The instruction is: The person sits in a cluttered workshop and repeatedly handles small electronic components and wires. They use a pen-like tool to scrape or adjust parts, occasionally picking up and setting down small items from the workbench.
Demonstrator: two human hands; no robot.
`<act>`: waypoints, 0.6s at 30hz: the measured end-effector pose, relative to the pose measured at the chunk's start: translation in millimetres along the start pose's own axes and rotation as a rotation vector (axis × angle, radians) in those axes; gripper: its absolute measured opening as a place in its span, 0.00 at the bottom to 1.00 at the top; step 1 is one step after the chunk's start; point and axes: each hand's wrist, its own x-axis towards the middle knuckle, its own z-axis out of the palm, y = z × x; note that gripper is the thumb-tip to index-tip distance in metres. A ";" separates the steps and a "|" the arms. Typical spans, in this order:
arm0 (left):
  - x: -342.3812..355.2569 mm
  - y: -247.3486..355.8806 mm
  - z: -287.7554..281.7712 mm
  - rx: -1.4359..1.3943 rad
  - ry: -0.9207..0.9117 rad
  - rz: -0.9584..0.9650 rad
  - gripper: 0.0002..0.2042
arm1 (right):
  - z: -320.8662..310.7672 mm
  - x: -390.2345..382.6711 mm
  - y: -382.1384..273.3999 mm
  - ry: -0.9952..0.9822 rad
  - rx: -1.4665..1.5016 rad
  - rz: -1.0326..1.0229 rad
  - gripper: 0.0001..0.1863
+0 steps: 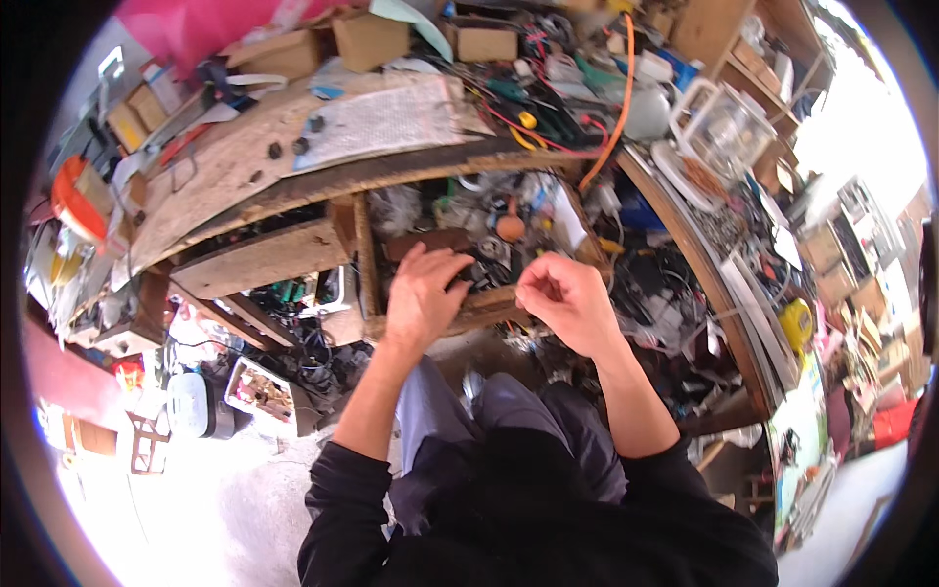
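Note:
An open wooden drawer (370, 256) below the workbench top is packed with small parts, wires and an orange round piece (510, 227). My left hand (423, 296) reaches into the drawer with its fingers spread, their tips on dark parts beside a brown flat piece (430, 241). My right hand (567, 301) hovers over the drawer's front board (492, 299) with its fingers curled into a pinch. I see nothing clearly between those fingers. Both forearms come up from my dark sleeves over my knees.
The curved workbench top (235, 171) carries cardboard boxes (370, 39), a white mesh sheet (386, 117), an orange cable (616, 108), tools and clear plastic containers (724, 127). A second open drawer (264, 256) is to the left. Boxes and junk lie on the concrete floor (254, 386).

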 end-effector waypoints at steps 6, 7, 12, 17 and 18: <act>0.6 -10.0 -11.3 -0.061 -0.004 -0.072 0.17 | 32.6 44.9 -8.2 -0.044 0.317 -0.041 0.02; -1.4 -11.1 -8.9 -0.057 0.007 -0.085 0.16 | 35.1 58.6 -5.8 -0.045 0.286 -0.091 0.02; 0.7 -9.0 -12.1 -0.041 -0.022 -0.101 0.16 | 59.9 150.0 -22.5 -0.044 0.187 -0.104 0.05; -0.5 -8.6 -15.3 0.001 -0.025 -0.085 0.17 | 93.7 233.8 -27.0 0.031 0.021 -0.143 0.07; -0.6 -10.1 -14.9 0.010 -0.033 -0.082 0.17 | 98.0 248.2 -23.3 0.061 -0.041 -0.157 0.08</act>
